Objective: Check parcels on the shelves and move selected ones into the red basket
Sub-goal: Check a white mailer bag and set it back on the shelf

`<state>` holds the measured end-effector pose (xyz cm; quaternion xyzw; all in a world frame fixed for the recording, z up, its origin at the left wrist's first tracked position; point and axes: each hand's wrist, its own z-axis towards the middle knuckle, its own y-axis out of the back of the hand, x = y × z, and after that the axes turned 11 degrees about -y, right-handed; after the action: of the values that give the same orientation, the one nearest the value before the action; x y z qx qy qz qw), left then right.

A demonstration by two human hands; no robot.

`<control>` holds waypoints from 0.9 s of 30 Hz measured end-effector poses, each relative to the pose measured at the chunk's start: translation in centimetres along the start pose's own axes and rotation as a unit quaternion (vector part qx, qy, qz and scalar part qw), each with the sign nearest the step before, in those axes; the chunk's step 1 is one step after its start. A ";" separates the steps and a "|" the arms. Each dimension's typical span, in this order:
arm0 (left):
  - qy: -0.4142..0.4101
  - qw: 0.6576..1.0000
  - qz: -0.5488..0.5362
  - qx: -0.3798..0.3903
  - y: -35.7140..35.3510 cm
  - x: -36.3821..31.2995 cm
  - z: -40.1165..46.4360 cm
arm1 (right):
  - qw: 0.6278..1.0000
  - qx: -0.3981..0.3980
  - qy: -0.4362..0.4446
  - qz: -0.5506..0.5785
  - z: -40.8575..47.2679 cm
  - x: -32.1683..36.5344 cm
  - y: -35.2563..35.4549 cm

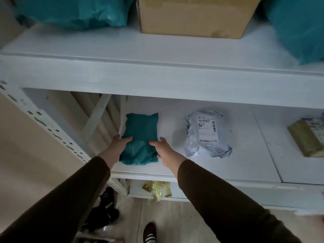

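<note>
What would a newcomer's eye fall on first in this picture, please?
Probably the small teal parcel at the left of the middle shelf, with the left hand and the right hand at its two sides. Next, the grey labelled parcel lying apart to its right, and the cardboard box between teal bags on the shelf above.

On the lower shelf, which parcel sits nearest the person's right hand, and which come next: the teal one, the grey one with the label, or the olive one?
From the right hand, in the head view:
1. Teal parcel, just to its left, at the fingertips.
2. Grey labelled parcel, to its right, mid-shelf.
3. Olive parcel, far right at the picture's edge.
</note>
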<state>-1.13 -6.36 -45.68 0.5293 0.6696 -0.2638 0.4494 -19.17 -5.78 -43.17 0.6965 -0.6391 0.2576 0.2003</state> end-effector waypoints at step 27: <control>-0.690 0.647 0.323 0.038 -5.4 1.0 -27.0 | 0.976 0.045 0.211 0.006 -21.7 -11.5 18.5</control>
<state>-14.97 14.90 -34.91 0.3937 -0.0576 -0.4157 0.8179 -40.35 14.52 -34.08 0.6308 -0.5740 0.4289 0.2977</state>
